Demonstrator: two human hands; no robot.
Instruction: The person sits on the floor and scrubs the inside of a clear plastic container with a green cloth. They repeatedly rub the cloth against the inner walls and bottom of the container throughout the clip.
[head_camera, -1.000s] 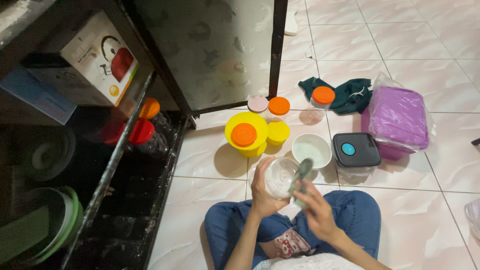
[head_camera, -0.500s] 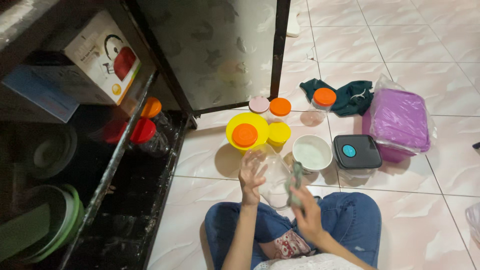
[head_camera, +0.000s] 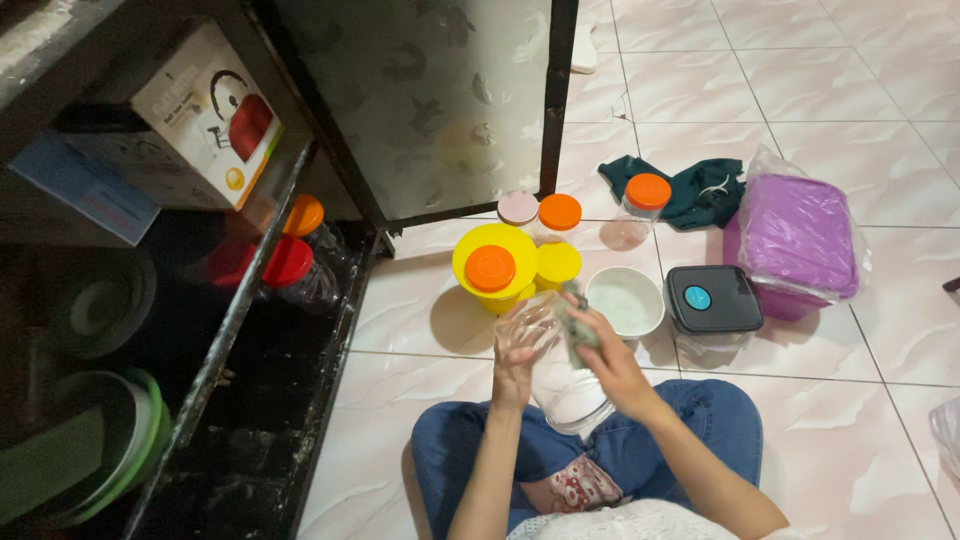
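The clear jar (head_camera: 560, 375) looks like glossy transparent plastic, smooth and faintly reflective. The rag (head_camera: 573, 325) pressed on it is soft, matt grey-green cloth. The floor (head_camera: 830, 420) is glazed pale tile with a marbled sheen. The yellow container (head_camera: 480, 250) and its orange lid (head_camera: 490, 268) are smooth, shiny plastic. The white bowl (head_camera: 624, 302) has a matt inside. The purple box (head_camera: 795, 245) is plastic under crinkled clear film. The dark green cloth (head_camera: 700, 190) lies matt and rumpled. The jeans (head_camera: 690, 425) are blue denim.

The clear jar (head_camera: 565, 385) is motion-blurred, its mouth hidden behind the right hand (head_camera: 605, 355); the bag (head_camera: 945, 430), perhaps plastic, is cut off rightward.
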